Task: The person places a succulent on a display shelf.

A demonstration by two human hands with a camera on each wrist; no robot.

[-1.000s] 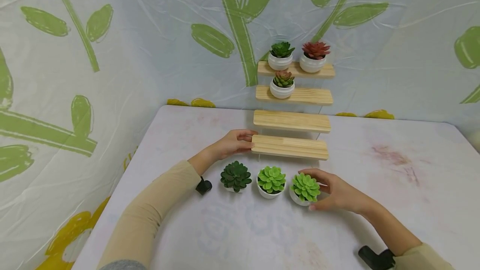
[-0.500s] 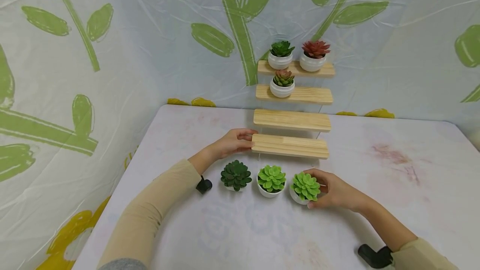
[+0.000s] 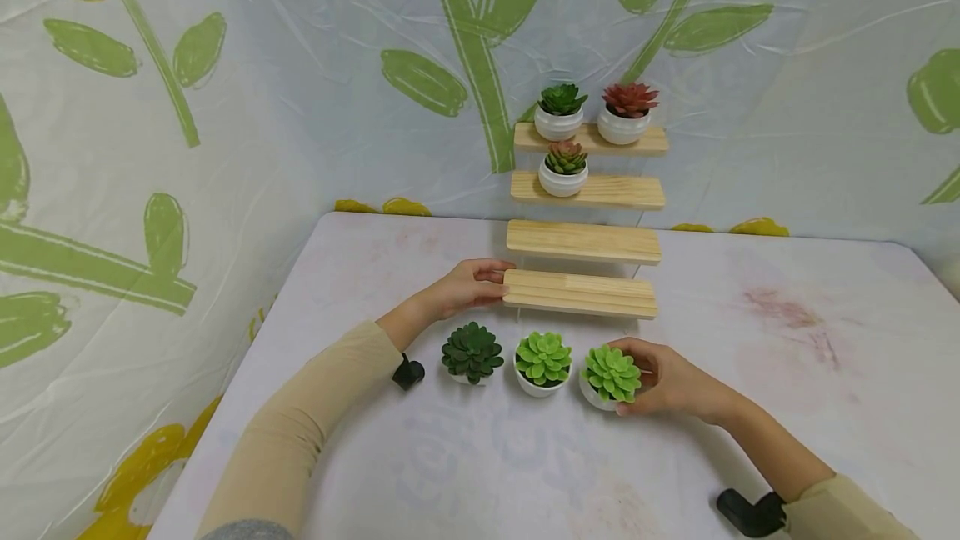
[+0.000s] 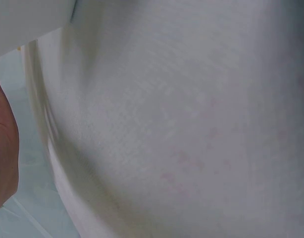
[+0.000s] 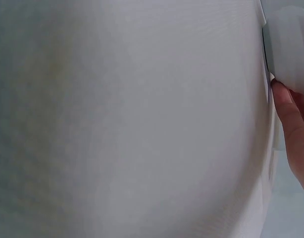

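Observation:
My left hand (image 3: 468,286) holds the left end of the lowest board of a tiered wooden display shelf (image 3: 577,294), fingertips at its edge. My right hand (image 3: 667,382) has thumb and fingers round the white pot of a bright green potted succulent (image 3: 611,375), standing on the table in front of the shelf. In the right wrist view, the fingers (image 5: 285,104) lie against the white pot (image 5: 285,49). Another bright green succulent (image 3: 543,361) and a dark green succulent (image 3: 472,352) stand in a row to its left.
On the top board sit a green succulent (image 3: 560,111) and a red succulent (image 3: 628,112). A reddish-green succulent (image 3: 564,169) occupies the second board. Patterned cloth (image 3: 300,107) hangs behind the white table (image 3: 450,457). Black wrist devices (image 3: 750,515) show beneath both forearms.
The right hand's fingers have drawn in slightly closer round the bright green succulent's pot. My left hand stays at the shelf.

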